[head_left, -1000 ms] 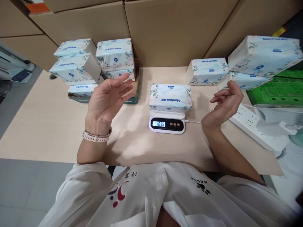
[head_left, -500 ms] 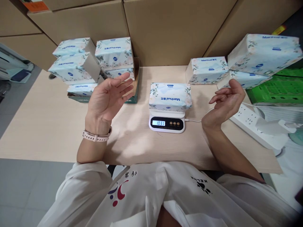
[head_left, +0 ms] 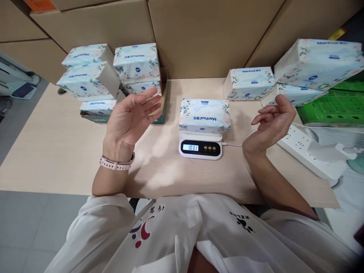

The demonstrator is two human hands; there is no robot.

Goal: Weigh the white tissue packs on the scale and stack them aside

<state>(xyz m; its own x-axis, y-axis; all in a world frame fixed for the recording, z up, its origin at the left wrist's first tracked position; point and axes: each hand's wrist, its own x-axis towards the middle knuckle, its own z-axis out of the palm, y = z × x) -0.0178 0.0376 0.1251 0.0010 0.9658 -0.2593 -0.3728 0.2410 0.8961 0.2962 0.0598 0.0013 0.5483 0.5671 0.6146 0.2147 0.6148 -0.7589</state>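
Observation:
A tissue pack (head_left: pixel 204 115) with a pale blue floral wrapper lies on the white digital scale (head_left: pixel 200 149), whose lit display appears to read 103.1. To the left of it, my left hand (head_left: pixel 129 119) is raised palm up with fingers spread, holding nothing. It partly covers a shallow box (head_left: pixel 162 102) in which stacked tissue packs (head_left: pixel 88 81) stand. On the scale's other side my right hand (head_left: pixel 271 123) hovers, fingers loosely curled but apart, with nothing in it. Behind that hand are more tissue packs (head_left: pixel 250 84). Neither hand touches the scale or its pack.
Large cardboard boxes (head_left: pixel 199 38) form a wall behind the table (head_left: pixel 159 178). At the right stand a green crate (head_left: pixel 332 108) and a white power strip (head_left: pixel 309 151) with a plugged-in adapter. A white cable (head_left: pixel 233 144) runs from the scale towards my right wrist.
Both hands keep almost the same pose, and the pack stays on the scale with the same reading. Only a slight shift of the camera view shows.

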